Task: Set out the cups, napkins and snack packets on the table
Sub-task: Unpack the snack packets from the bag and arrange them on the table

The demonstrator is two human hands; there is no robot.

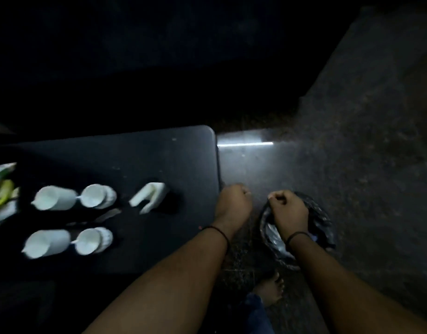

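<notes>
Black plastic, crinkled and shiny, forms the bag [322, 227] on the floor at about four o'clock in the head view, its mouth open and something pale and glossy inside that is too dim to name. The right hand [289, 210] is curled into a fist at the bag's rim at its eleven o'clock side, pinching the edge of the plastic. The left hand [234, 203] is also closed into a fist, just off the right edge of the table, at nine o'clock from the right hand; whether it grips part of the bag or anything else I cannot tell. Each wrist wears a thin dark band.

The dark table [159, 155] fills the left half of the scene. On it, at nine o'clock from the hands, four white cups [96, 196] stand in two rows of two, smeared by motion blur. A separate white object [149, 196], perhaps a folded napkin or a tipped cup, lies between the cups and the table's right edge; the blur hides which. At the far nine o'clock edge of the frame sit snack packets [0, 189], green and yellow with some white. A bare foot [270, 290] shows on the speckled floor [352, 153] at six o'clock, below the bag.
</notes>
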